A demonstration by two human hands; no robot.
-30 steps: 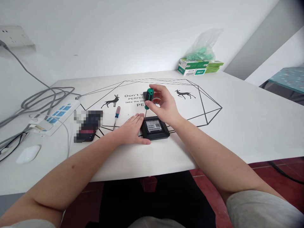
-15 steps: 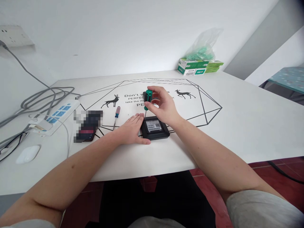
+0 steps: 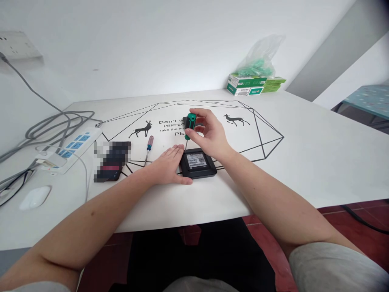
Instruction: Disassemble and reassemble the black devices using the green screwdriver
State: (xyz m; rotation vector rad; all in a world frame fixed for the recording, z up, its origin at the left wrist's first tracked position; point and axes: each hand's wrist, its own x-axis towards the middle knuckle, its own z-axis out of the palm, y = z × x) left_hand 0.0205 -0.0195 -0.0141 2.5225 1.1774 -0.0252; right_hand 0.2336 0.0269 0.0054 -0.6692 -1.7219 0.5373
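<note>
A: R hand state?

B: R hand (image 3: 209, 132) curled, thumb & fingers closed round the handle of the green screwdriver (image 3: 190, 121). Tool near upright, handle up, shaft pointing down.

A: Tip where?

B: At far-L corner of the black case (image 3: 197, 161). Too small to tell what the tip sits on there.

A: Case posn.?

B: Flat on the bench (image 3: 304, 170), in front of the person, btwn the two arms. Squarish, raised rim, white label w/ print & code on its upper face.

A: L hand?

B: L hand (image 3: 167, 166) open, palm down, alongside the case's L side. Fingers together, reaching the far-L corner close to the shaft; thumb spread wide, toward near-L corner. Grips nothing; how hard it presses, can't tell.

A: Nearby items?

B: Second screwdriver (image 3: 149, 148), pinkish & blue handle, lying just L of the L hand, not held. Phone (image 3: 114, 162) further L, partly pixelated. Beyond that, power strip (image 3: 73, 151) w/ blue socket faces; white mouse (image 3: 35, 197) nearer the edge.

A: Far side?

B: Green/white boxes (image 3: 246, 84) stacked at back R by the wall, clear plastic bag (image 3: 261, 59) on top, greenish contents.
</note>
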